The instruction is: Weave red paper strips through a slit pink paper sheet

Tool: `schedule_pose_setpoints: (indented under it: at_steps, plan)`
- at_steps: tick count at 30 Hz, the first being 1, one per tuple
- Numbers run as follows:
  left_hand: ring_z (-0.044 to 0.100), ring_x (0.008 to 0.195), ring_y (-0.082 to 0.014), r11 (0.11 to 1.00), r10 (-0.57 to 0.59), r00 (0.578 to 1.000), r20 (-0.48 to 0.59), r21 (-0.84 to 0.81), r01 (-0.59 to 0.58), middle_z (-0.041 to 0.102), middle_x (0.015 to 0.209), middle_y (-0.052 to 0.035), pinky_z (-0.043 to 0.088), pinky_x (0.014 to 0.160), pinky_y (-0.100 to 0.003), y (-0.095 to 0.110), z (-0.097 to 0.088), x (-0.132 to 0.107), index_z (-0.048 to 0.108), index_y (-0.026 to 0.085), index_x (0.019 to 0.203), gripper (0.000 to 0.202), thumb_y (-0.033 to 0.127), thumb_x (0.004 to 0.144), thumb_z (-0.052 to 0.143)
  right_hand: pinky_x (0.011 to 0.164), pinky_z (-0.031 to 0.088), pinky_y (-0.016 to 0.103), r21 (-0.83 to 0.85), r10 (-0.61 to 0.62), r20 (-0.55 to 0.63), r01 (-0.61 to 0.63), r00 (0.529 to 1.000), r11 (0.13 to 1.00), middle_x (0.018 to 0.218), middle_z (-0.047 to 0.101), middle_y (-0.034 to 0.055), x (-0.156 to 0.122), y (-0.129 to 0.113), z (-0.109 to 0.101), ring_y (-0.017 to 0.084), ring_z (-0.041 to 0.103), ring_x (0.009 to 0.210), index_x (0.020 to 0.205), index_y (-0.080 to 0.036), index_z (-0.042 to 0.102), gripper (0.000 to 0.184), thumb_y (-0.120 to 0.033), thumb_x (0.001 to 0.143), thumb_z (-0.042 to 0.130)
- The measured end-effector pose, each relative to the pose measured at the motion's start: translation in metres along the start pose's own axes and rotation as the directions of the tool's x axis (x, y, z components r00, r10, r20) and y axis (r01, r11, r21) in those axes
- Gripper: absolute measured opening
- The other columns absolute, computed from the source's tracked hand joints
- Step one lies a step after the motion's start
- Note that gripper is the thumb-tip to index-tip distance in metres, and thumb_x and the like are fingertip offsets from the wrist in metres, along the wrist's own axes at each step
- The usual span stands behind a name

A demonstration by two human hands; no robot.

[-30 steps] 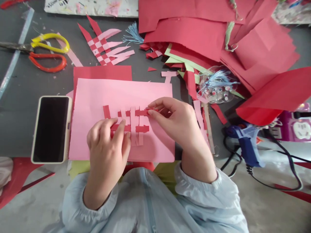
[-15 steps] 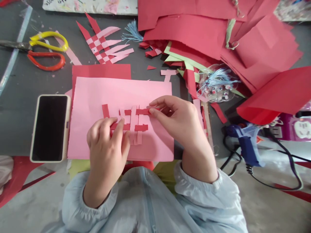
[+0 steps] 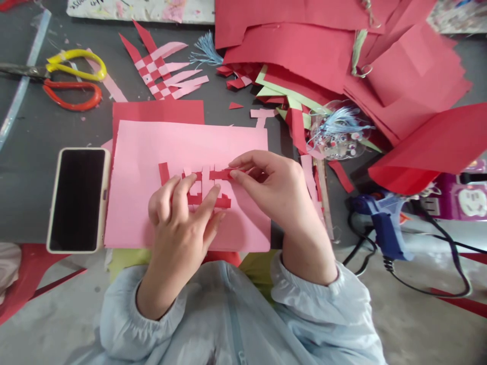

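On a pink sheet of paper [image 3: 152, 144] lies a small weave of crossed strips, pink ones upright and red ones sideways. My right hand [image 3: 270, 190] pinches the right end of the upper red paper strip [image 3: 218, 174] between thumb and forefinger. Spread over the weave, my left hand [image 3: 184, 218] rests with its fingers apart, the tips touching the strips. It covers part of the lower red strip [image 3: 223, 203]. A pink strip [image 3: 206, 178] runs up the middle of the weave. Beyond my left fingers lies a loose red strip [image 3: 163, 173].
A phone [image 3: 76, 200] lies left of the pink sheet, with scissors [image 3: 76, 78] behind it. At the back is a woven red-and-pink paper piece [image 3: 155, 71]. Red sheets [image 3: 292, 56] pile up at back right, near a blue glue gun [image 3: 388, 223] and its cord.
My left hand has slid right across the weave, its fingertips now over the crossed strips. My right hand keeps its pinch on the upper red strip and has barely shifted.
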State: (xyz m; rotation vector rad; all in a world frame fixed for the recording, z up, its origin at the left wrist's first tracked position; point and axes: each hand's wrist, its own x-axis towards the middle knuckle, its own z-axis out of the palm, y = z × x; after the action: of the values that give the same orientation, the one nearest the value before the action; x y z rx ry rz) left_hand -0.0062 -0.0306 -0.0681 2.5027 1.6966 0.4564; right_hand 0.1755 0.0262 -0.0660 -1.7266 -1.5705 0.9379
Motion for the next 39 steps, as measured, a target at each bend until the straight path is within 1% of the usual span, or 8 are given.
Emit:
schedule_pose_setpoints:
  at_steps: [6, 10, 15, 20, 25, 29, 35, 39]
  plan:
    - [0.045, 0.137, -0.0348, 0.998, -0.047, 0.998, -0.046, 0.046, 0.049, 0.058, 0.142, -0.0171, 0.035, 0.114, -0.053, -0.001, 0.003, 0.000, 0.064, 0.023, 0.132, 0.037, 0.036, 0.098, 0.058, 0.066, 0.052, 0.030, 0.007, -0.017, -0.013, 0.018, 1.000, 1.000, 0.082, 0.077, 0.0001, 0.001, -0.001, 0.000, 0.015, 0.067, 0.069, 0.088, -0.023, 0.074, 0.012, -0.019, 0.080, 0.066]
    - [0.047, 0.137, -0.0344, 0.999, 0.032, 0.998, -0.055, 0.032, -0.030, 0.061, 0.141, -0.0172, 0.034, 0.115, -0.053, -0.002, 0.004, 0.001, 0.060, 0.019, 0.136, 0.041, 0.036, 0.098, 0.057, 0.068, 0.052, 0.030, 0.042, -0.007, -0.013, 0.007, 1.000, 0.999, 0.082, 0.076, 0.0005, 0.001, -0.001, 0.001, 0.015, 0.068, 0.071, 0.090, -0.022, 0.074, 0.013, -0.020, 0.080, 0.067]
    - [0.050, 0.135, -0.0341, 0.998, 0.046, 0.998, -0.049, 0.036, -0.044, 0.062, 0.141, -0.0157, 0.035, 0.113, -0.054, -0.001, 0.009, 0.003, 0.063, 0.024, 0.135, 0.038, 0.033, 0.099, 0.057, 0.067, 0.051, 0.029, 0.108, -0.019, -0.008, 0.020, 1.000, 0.994, 0.082, 0.075, 0.0005, 0.001, 0.000, 0.002, 0.014, 0.068, 0.072, 0.092, -0.021, 0.074, 0.012, -0.022, 0.082, 0.068]
    - [0.053, 0.131, -0.0336, 0.999, 0.030, 0.999, -0.044, 0.020, -0.029, 0.063, 0.138, -0.0178, 0.036, 0.112, -0.053, -0.002, 0.011, 0.004, 0.060, 0.019, 0.139, 0.042, 0.033, 0.100, 0.055, 0.064, 0.052, 0.027, 0.255, -0.042, 0.010, 0.038, 0.999, 0.966, 0.082, 0.074, 0.0002, 0.002, -0.003, 0.003, 0.012, 0.068, 0.071, 0.094, -0.021, 0.073, 0.012, -0.024, 0.083, 0.069]
    - [0.058, 0.124, -0.0327, 1.000, 0.006, 0.997, -0.076, 0.020, -0.004, 0.068, 0.130, -0.0180, 0.037, 0.110, -0.051, -0.003, 0.012, 0.007, 0.058, 0.014, 0.140, 0.046, 0.039, 0.102, 0.049, 0.056, 0.050, 0.024, 0.398, -0.034, -0.008, 0.034, 0.999, 0.917, 0.087, 0.076, 0.0020, 0.003, -0.007, 0.003, 0.010, 0.067, 0.065, 0.103, -0.020, 0.069, 0.017, -0.029, 0.093, 0.058]
    - [0.058, 0.123, -0.0330, 0.999, 0.002, 0.999, -0.049, 0.032, -0.001, 0.069, 0.128, -0.0187, 0.035, 0.109, -0.050, -0.004, 0.012, 0.008, 0.060, 0.010, 0.137, 0.047, 0.039, 0.103, 0.047, 0.062, 0.052, 0.027, 0.346, 0.000, 0.008, -0.003, 1.000, 0.938, 0.082, 0.075, 0.0012, 0.002, -0.004, 0.003, 0.012, 0.071, 0.068, 0.103, -0.021, 0.066, 0.016, -0.025, 0.091, 0.057]
    - [0.058, 0.123, -0.0330, 1.000, -0.001, 0.999, -0.046, 0.030, 0.003, 0.069, 0.128, -0.0186, 0.036, 0.108, -0.050, -0.003, 0.011, 0.008, 0.062, 0.010, 0.135, 0.046, 0.039, 0.102, 0.048, 0.069, 0.051, 0.031, 0.136, 0.055, 0.061, -0.063, 0.997, 0.989, 0.078, 0.076, -0.0001, 0.001, -0.002, 0.005, 0.016, 0.071, 0.072, 0.100, -0.022, 0.067, 0.015, -0.020, 0.086, 0.062]
    - [0.058, 0.122, -0.0330, 1.000, -0.008, 0.999, -0.044, 0.017, 0.009, 0.069, 0.127, -0.0187, 0.037, 0.108, -0.051, -0.003, 0.011, 0.008, 0.061, 0.010, 0.136, 0.046, 0.039, 0.102, 0.048, 0.071, 0.050, 0.031, 0.113, 0.055, 0.083, -0.065, 0.995, 0.992, 0.080, 0.077, -0.0007, 0.000, -0.004, 0.006, 0.016, 0.069, 0.071, 0.099, -0.022, 0.068, 0.016, -0.019, 0.084, 0.062]
